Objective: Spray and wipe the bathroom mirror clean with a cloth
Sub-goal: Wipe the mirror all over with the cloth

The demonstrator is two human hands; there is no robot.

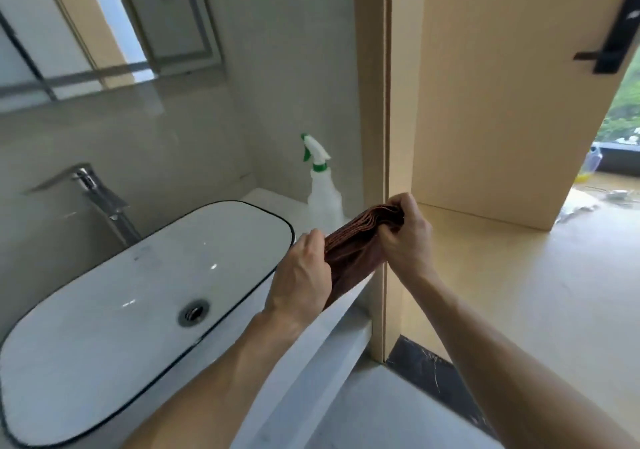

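Both hands clamped on brown cloth (360, 240), just right of white basin (145, 296): left hand (301, 272) gripping lower end, right hand (405, 237) pinching bunched upper end. Best folded into a flat pad before spraying. Soft, layered fabric. Translucent spray bottle (323, 189), green-trimmed, upright behind cloth. Mirror (104, 26), glossy, above basin's far side.

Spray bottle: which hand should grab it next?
Probably left. The left hand is nearer the spray bottle on the counter; the right hand sits farther right, and can hold the cloth alone.
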